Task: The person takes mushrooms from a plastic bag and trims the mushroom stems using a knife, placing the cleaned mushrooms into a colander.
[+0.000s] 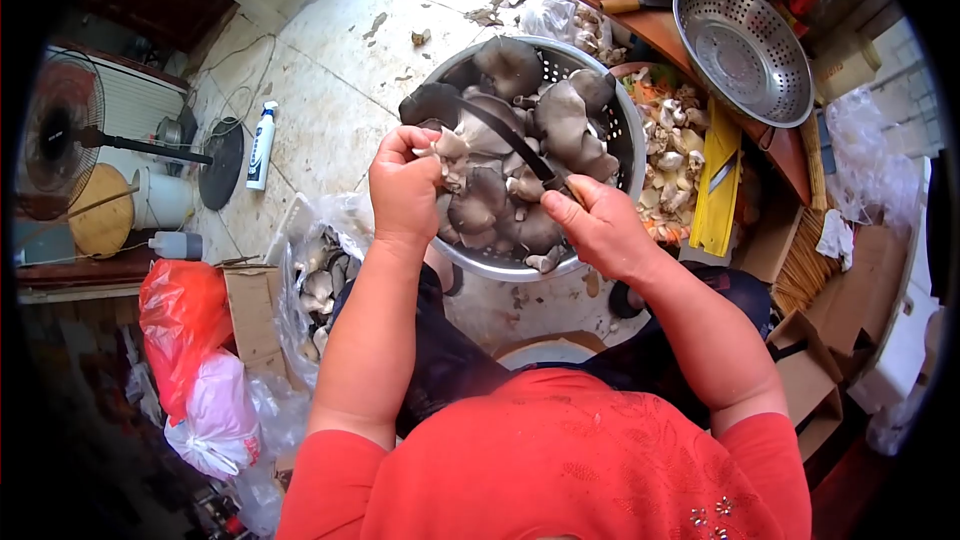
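Observation:
A metal colander (632, 140) full of grey oyster mushrooms (575, 125) stands in front of me. My left hand (402, 183) is closed on a mushroom cluster (452, 155) with a pale base, over the colander's left side. Wrapped round the wooden handle of a knife, my right hand (608, 227) is at the colander's lower right. The dark curved blade of the knife (508, 140) points up and left across the mushrooms, its tip near the cluster.
Mushroom pieces (672, 155) lie in a container right of the colander, beside a yellow strip (716, 180). An empty colander (742, 50) rests on a board. At left are a fan (65, 135), a spray can (261, 147) and a bag of mushrooms (318, 290).

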`<act>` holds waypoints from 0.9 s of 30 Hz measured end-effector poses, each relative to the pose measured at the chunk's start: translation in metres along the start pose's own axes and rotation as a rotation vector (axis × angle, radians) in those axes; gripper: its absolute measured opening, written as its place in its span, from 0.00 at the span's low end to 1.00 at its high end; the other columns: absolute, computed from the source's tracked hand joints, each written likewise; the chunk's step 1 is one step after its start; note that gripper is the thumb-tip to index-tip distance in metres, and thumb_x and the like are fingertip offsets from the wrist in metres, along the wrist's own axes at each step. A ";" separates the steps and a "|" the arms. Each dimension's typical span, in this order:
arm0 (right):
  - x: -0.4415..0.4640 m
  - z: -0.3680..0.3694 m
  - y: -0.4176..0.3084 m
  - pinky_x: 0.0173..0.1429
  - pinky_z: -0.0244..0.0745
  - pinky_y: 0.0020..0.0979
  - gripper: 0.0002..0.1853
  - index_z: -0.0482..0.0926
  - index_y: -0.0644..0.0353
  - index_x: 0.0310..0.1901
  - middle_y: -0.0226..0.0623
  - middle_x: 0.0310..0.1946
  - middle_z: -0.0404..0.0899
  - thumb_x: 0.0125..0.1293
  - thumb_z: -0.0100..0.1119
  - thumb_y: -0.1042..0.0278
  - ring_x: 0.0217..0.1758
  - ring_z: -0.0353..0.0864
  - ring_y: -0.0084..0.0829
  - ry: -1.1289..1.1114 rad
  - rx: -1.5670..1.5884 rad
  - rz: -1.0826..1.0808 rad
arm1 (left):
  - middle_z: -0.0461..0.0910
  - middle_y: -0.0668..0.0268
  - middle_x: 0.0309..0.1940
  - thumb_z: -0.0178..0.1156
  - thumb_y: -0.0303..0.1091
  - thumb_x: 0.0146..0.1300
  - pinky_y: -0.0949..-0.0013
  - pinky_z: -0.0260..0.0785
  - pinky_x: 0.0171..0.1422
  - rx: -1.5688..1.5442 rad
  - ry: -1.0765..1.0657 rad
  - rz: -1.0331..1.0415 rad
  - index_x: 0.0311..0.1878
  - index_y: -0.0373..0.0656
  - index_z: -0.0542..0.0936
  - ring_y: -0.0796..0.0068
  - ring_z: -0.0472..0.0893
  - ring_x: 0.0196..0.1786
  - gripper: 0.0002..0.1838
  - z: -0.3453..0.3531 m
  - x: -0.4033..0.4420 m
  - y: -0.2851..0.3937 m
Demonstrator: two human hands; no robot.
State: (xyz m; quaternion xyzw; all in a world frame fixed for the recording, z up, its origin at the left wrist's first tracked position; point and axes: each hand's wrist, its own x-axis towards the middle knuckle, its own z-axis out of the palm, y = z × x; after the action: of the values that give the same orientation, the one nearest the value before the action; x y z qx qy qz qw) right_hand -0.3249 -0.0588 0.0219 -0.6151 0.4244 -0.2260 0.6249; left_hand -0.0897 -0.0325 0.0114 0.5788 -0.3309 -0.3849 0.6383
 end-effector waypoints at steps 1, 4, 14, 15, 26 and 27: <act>0.000 0.001 0.003 0.34 0.67 0.35 0.22 0.75 0.65 0.33 0.40 0.23 0.73 0.69 0.55 0.49 0.26 0.70 0.31 -0.016 -0.069 -0.006 | 0.75 0.63 0.40 0.45 0.11 0.43 0.72 0.70 0.40 -0.145 -0.014 -0.106 0.34 0.43 0.70 0.71 0.76 0.39 0.17 -0.003 0.002 -0.001; 0.000 0.004 0.008 0.36 0.68 0.38 0.23 0.74 0.66 0.34 0.48 0.24 0.73 0.69 0.55 0.48 0.27 0.71 0.37 -0.033 -0.159 -0.020 | 0.75 0.63 0.41 0.45 0.10 0.41 0.68 0.71 0.38 -0.343 -0.050 -0.239 0.36 0.44 0.69 0.67 0.77 0.39 0.20 -0.004 0.003 -0.001; 0.002 0.007 0.006 0.38 0.69 0.41 0.23 0.74 0.67 0.34 0.51 0.26 0.75 0.69 0.54 0.49 0.31 0.77 0.44 -0.022 -0.213 -0.043 | 0.76 0.60 0.40 0.45 0.10 0.44 0.65 0.74 0.39 -0.472 -0.128 -0.230 0.36 0.45 0.69 0.64 0.79 0.39 0.18 -0.003 0.003 -0.007; 0.003 0.008 0.005 0.38 0.69 0.41 0.23 0.74 0.68 0.34 0.51 0.26 0.76 0.69 0.54 0.49 0.31 0.77 0.45 -0.017 -0.227 -0.032 | 0.76 0.60 0.40 0.45 0.10 0.44 0.65 0.74 0.39 -0.473 -0.130 -0.230 0.36 0.45 0.69 0.64 0.79 0.39 0.18 0.000 0.001 -0.008; 0.016 0.009 0.009 0.24 0.65 0.33 0.25 0.73 0.65 0.31 0.36 0.19 0.71 0.69 0.52 0.45 0.19 0.72 0.28 -0.127 0.028 0.272 | 0.75 0.64 0.39 0.47 0.09 0.41 0.72 0.71 0.36 -0.257 0.015 -0.191 0.31 0.44 0.70 0.71 0.78 0.38 0.17 0.014 0.001 -0.014; 0.014 0.007 0.006 0.19 0.62 0.30 0.25 0.72 0.63 0.30 0.32 0.17 0.69 0.69 0.52 0.44 0.15 0.69 0.25 -0.178 0.121 0.386 | 0.75 0.65 0.39 0.47 0.09 0.40 0.72 0.71 0.35 -0.225 0.048 -0.212 0.31 0.44 0.70 0.71 0.78 0.37 0.17 0.015 0.002 -0.013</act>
State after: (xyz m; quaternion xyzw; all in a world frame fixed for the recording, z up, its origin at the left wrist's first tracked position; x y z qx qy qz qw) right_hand -0.3136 -0.0650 0.0120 -0.5013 0.4632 -0.0722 0.7272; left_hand -0.1027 -0.0419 0.0000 0.5442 -0.2073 -0.4711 0.6626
